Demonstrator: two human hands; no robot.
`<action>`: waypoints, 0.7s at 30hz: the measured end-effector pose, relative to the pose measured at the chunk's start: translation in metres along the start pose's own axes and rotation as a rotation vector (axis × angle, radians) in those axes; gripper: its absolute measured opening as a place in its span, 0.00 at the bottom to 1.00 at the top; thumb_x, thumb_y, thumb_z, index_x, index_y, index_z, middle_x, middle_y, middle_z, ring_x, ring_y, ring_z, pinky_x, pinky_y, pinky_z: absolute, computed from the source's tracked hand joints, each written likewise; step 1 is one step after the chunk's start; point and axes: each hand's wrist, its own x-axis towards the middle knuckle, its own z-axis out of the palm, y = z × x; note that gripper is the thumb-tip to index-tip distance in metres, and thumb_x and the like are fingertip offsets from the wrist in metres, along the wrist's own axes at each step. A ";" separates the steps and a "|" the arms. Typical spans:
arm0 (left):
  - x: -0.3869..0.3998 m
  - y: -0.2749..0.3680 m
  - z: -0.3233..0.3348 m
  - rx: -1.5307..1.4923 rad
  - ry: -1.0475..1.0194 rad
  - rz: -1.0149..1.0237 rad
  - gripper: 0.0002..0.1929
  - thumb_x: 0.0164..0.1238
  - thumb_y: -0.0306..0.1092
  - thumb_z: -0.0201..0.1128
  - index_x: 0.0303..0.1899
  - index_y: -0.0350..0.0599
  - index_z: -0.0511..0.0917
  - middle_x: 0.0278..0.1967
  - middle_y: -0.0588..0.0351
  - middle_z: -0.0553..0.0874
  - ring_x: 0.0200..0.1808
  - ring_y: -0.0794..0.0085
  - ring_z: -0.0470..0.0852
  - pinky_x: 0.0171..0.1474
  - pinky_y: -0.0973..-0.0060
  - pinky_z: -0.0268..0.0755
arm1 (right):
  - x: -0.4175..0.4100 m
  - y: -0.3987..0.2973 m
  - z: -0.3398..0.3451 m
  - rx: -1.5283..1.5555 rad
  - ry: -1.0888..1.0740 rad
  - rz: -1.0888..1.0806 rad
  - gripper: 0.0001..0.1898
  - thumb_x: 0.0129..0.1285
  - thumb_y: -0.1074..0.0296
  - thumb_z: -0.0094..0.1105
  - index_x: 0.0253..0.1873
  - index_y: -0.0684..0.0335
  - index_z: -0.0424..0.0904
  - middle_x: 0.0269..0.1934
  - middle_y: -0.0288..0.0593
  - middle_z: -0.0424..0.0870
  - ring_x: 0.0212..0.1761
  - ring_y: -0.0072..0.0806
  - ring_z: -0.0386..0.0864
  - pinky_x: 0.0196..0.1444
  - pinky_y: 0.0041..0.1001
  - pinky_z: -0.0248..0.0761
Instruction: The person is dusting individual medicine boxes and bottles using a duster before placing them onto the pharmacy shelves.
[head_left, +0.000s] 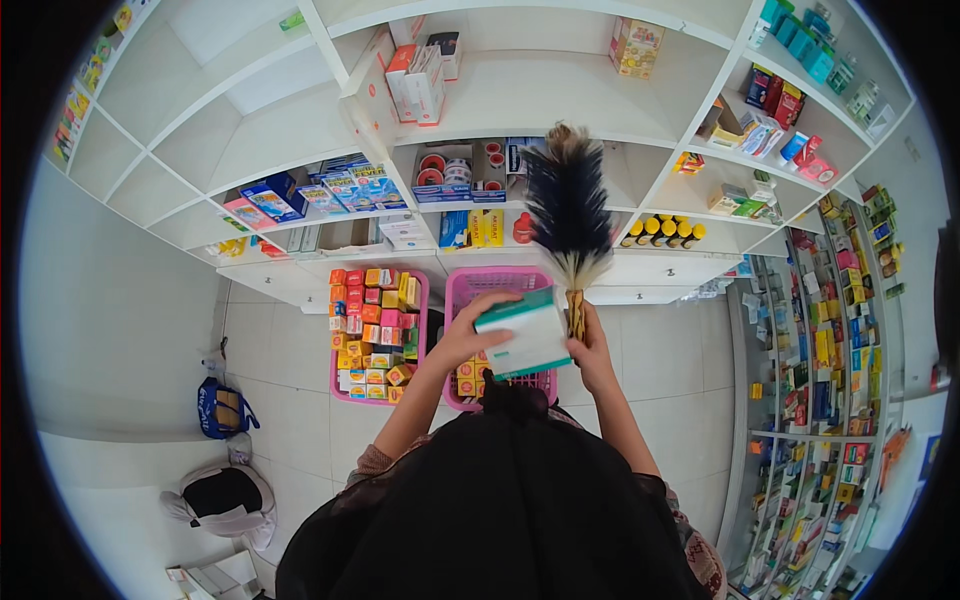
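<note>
My left hand (469, 334) grips a white and green carton (525, 337) by its left side, the thumb across its face. In my right hand (594, 352) is the short patterned handle of a dark feather duster (571, 202), its plume pointing up toward the shelves. The duster's handle is close to the carton's right edge; whether they touch I cannot tell. Under the carton stands a pink plastic basket (499, 277), partly hidden, with small yellow boxes (469, 379) in its near end. Left of it, a second pink basket (425, 300) is packed with small medicine boxes (371, 330).
White shelving (540, 90) spans the far side, holding cartons, tape rolls (442, 172) and yellow-capped bottles (664, 231). A glass display case (814, 360) full of boxes runs along the right. On the left, a blue bag (223, 409) and a covered stool (225, 499) stand on the tiled floor (300, 352).
</note>
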 end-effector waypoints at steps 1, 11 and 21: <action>-0.003 -0.012 -0.001 -0.317 0.050 -0.179 0.30 0.55 0.36 0.65 0.61 0.42 0.67 0.53 0.52 0.76 0.57 0.62 0.74 0.60 0.70 0.64 | 0.001 -0.005 -0.002 0.001 -0.005 -0.003 0.33 0.56 0.70 0.63 0.66 0.64 0.59 0.51 0.36 0.72 0.47 0.22 0.71 0.48 0.20 0.66; -0.002 -0.036 -0.001 -1.216 0.137 -0.368 0.33 0.63 0.66 0.45 0.60 0.51 0.68 0.57 0.55 0.75 0.58 0.60 0.74 0.58 0.57 0.68 | -0.016 -0.030 -0.036 -0.292 -0.199 0.224 0.20 0.63 0.70 0.58 0.60 0.58 0.74 0.34 0.28 0.79 0.29 0.12 0.67 0.30 0.16 0.64; 0.007 -0.018 0.007 -1.216 0.244 -0.413 0.31 0.64 0.60 0.47 0.60 0.49 0.68 0.56 0.54 0.76 0.55 0.61 0.76 0.56 0.59 0.68 | -0.015 -0.054 -0.057 -0.287 -0.300 0.333 0.16 0.63 0.70 0.59 0.55 0.61 0.78 0.38 0.32 0.81 0.33 0.14 0.72 0.37 0.16 0.68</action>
